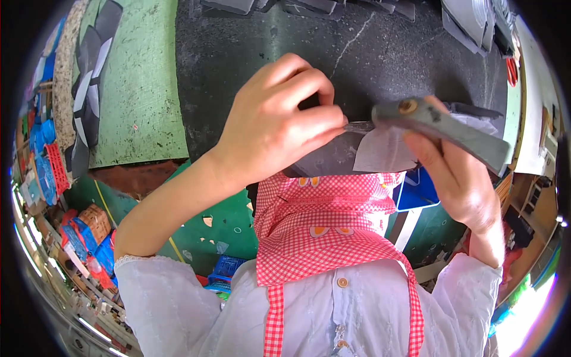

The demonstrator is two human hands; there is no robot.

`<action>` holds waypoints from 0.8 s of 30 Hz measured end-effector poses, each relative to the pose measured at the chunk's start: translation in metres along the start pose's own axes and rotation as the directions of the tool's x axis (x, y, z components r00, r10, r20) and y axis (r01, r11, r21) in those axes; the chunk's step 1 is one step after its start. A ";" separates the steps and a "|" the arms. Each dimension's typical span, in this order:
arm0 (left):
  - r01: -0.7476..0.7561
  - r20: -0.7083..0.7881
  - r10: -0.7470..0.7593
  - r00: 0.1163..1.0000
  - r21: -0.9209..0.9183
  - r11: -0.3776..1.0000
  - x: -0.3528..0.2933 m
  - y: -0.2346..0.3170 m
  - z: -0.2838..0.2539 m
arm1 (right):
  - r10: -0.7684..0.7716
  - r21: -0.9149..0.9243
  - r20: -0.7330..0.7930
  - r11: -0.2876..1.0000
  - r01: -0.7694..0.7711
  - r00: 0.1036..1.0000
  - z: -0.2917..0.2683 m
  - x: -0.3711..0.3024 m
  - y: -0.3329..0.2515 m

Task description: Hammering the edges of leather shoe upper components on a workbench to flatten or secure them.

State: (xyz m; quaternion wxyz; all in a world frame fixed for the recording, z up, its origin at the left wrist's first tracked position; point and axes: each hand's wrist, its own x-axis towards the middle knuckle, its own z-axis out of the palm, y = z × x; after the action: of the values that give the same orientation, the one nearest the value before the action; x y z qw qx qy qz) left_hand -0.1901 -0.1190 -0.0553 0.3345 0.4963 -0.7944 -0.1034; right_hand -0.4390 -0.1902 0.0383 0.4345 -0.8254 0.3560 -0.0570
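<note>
My right hand (455,169) is wrapped round a hammer, whose long grey metal head (458,131) is raised over the near edge of the dark work surface. The hammer's handle is mostly hidden by its head and my fingers. To its left, the fingers of my left hand (279,119) are pinched together at the edge of a thin, pale grey-white piece (380,152) of sheet material. That piece lies below the hammer head, partly covered by it. A dark flat piece (327,159) lies under my left hand at the table's near edge; its outline is hard to make out.
The black work surface (250,35) has stacks of grey cut pieces (476,24) at the back right and more along the far edge. A green board (143,77) adjoins on the left, with dark cut pieces (89,89) beside it. Below the table is a blue bin (419,190).
</note>
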 end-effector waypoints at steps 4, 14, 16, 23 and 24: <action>-0.097 0.075 0.094 0.993 0.032 0.995 0.010 -0.002 -0.011 | 0.093 0.057 0.178 0.993 -0.105 0.980 0.010 0.000 -0.002; -0.073 0.156 0.096 0.983 -0.145 0.987 0.013 -0.028 -0.028 | -0.170 -0.097 0.107 0.979 0.181 0.980 0.021 0.011 0.007; -0.112 0.142 0.119 0.983 -0.054 0.992 0.003 -0.022 -0.028 | -0.183 -0.193 0.078 0.962 0.195 0.980 0.010 0.024 -0.003; -0.028 0.105 0.033 0.994 -0.049 0.998 -0.003 -0.027 -0.032 | -0.140 0.045 0.024 0.989 0.139 0.990 0.026 0.025 -0.007; -0.064 0.088 0.063 0.994 0.013 0.998 -0.006 -0.023 -0.032 | -0.006 -0.008 0.044 1.000 0.007 0.999 0.025 0.031 -0.009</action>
State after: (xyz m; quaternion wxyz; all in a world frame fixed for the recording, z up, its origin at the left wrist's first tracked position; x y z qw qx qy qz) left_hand -0.1514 -0.1192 -0.0450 0.2984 0.4682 -0.8246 -0.1082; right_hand -0.4015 -0.1896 0.0231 0.4385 -0.8294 0.3440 -0.0389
